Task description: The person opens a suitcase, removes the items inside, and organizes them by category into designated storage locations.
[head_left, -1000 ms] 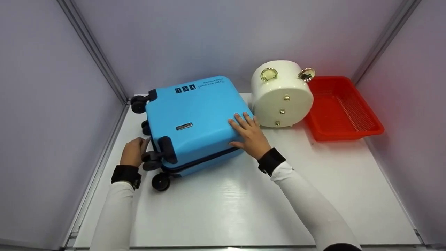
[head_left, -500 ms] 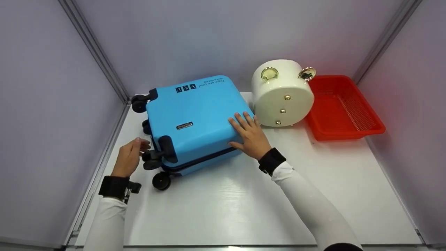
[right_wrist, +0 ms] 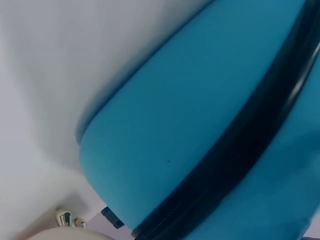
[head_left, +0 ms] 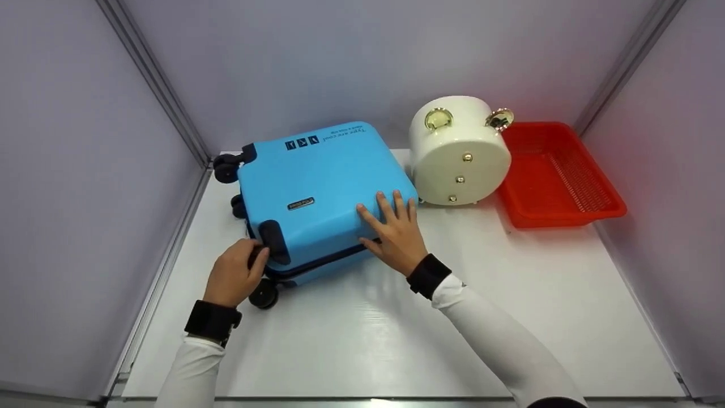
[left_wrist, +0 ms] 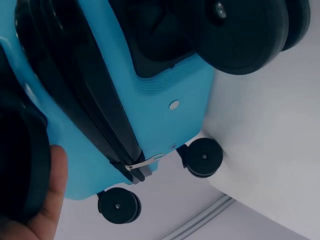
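Observation:
A light blue suitcase (head_left: 323,175) lies on its side on the white table, its black wheels to the left. My left hand (head_left: 233,273) grips the near upper wheel, which it mostly hides. In the left wrist view a finger (left_wrist: 54,187) curls against that black wheel (left_wrist: 22,160), and a metal zipper pull (left_wrist: 145,162) hangs at the end of the zipper seam. My right hand (head_left: 398,238) rests on the near right corner of the suitcase, fingers spread and fairly straight. No part of that hand shows clearly in the right wrist view.
Right of the suitcase stands a cream round case (head_left: 460,153) with gold ear-like rings and gold studs. Beyond it, a red plastic basket (head_left: 538,218) sits near the right wall. Pale panels enclose the table (head_left: 362,351) at the back and sides.
My left hand has left the gap behind the wheel and come forward onto the wheel itself. The right hand has slid slightly left and nearer along the suitcase corner.

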A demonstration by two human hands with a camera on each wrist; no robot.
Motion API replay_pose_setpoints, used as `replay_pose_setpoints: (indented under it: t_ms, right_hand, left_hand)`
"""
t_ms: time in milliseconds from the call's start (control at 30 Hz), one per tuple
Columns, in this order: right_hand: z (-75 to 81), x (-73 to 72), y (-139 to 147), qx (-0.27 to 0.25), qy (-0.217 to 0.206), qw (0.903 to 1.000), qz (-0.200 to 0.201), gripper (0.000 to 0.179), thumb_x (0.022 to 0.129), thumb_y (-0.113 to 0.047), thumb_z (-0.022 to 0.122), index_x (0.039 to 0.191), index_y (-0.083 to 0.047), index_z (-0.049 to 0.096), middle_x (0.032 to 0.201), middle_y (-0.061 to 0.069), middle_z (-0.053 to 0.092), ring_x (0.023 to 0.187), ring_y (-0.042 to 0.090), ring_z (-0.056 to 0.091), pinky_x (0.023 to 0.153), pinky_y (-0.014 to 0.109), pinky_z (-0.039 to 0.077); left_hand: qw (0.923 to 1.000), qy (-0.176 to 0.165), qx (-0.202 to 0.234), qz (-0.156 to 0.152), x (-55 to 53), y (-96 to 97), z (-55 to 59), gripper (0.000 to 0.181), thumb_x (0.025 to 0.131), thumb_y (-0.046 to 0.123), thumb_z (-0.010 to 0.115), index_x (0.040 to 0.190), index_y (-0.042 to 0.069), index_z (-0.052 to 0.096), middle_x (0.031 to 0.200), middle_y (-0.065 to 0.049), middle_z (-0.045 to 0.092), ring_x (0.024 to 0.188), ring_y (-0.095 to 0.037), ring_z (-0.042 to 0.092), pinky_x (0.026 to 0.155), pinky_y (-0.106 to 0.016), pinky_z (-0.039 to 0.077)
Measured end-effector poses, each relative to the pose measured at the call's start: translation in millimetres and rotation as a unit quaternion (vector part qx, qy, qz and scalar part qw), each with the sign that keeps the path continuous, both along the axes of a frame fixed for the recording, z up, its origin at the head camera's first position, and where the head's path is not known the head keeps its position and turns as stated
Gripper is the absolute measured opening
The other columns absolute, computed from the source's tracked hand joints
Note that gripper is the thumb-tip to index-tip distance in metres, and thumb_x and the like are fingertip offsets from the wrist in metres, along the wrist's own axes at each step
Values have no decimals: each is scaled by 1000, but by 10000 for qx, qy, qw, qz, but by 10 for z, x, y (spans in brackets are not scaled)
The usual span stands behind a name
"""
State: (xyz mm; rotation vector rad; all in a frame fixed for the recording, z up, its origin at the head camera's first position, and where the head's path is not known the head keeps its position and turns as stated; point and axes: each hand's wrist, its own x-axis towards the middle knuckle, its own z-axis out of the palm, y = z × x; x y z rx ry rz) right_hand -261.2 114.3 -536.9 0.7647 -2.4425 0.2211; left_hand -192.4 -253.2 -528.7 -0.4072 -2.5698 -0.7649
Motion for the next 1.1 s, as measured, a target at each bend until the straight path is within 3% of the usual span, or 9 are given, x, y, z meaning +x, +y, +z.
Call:
replay_pose_setpoints:
  t_ms: [167,367,633,767,933,1100]
  right_hand:
    - [-102,-10,39,86,254,9994,218,75,94,-48,84,161,-32,53,161,24,54,148,61,46,112,84,36]
    - [-44,-84,101,63,186,9994,289,73,95,-46,85,160,-30,56,161,24,54,150,58,45,119,75,38]
    - [26,-119,102,-12,102,9991,407,69,98,-27,83,159,-11,55,158,29,55,147,52,52,121,61,44]
    - [43,-183,140,-12,-16,9995,324,67,99,-23,80,159,-7,55,159,27,56,147,48,53,123,55,44]
    - [80,-294,223,-7,-368,9988,315,64,102,-18,75,160,-6,52,162,26,53,150,47,50,123,57,43]
    - [126,-398,274,112,-601,9980,146,65,102,-12,71,164,-8,48,165,24,51,154,46,47,125,60,41]
  left_hand:
    - [9991,391,-122,75,79,81,-62,23,104,17,73,111,-5,72,97,-22,74,87,-36,73,76,-51,62]
    - [9968,770,-51,184,167,234,-110,23,103,17,74,108,-5,72,95,-21,73,84,-35,73,72,-50,62]
    - [9979,574,289,102,287,477,-117,22,104,13,65,111,-6,72,96,-20,73,83,-32,71,73,-49,62]
    - [9973,456,481,314,383,710,-116,24,103,13,64,113,-7,72,97,-21,74,82,-32,73,71,-50,62]
    - [9949,484,556,684,524,1086,-124,28,104,16,67,117,-9,71,102,-23,75,82,-33,75,67,-49,63]
    - [9965,581,279,535,597,1330,-131,32,106,18,67,121,-10,68,102,-23,72,77,-30,74,62,-46,63]
